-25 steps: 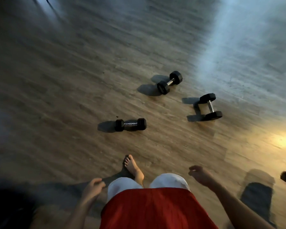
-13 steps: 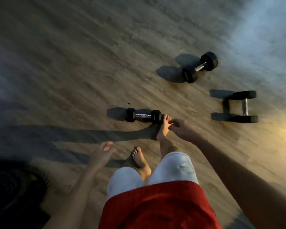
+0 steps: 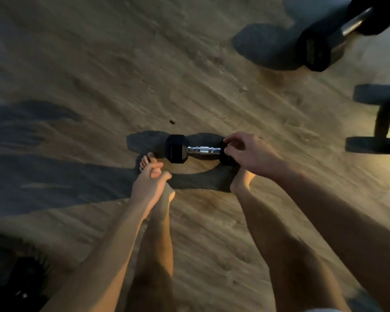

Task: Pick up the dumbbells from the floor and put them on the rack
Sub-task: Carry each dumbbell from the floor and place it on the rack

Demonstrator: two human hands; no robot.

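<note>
Black dumbbell (image 3: pixel 200 150) | axis left-right | right hand (image 3: pixel 248 154) grips right head | left hand (image 3: pixel 149 183) loose, empty

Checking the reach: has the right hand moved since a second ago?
Yes. The right hand went forward to the small dumbbell on the floor and now covers its right-side head.

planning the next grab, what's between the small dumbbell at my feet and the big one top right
Only bare wooden floor, partly in shadow, lies between the small dumbbell and the large dumbbell; the head view shows it.
</note>
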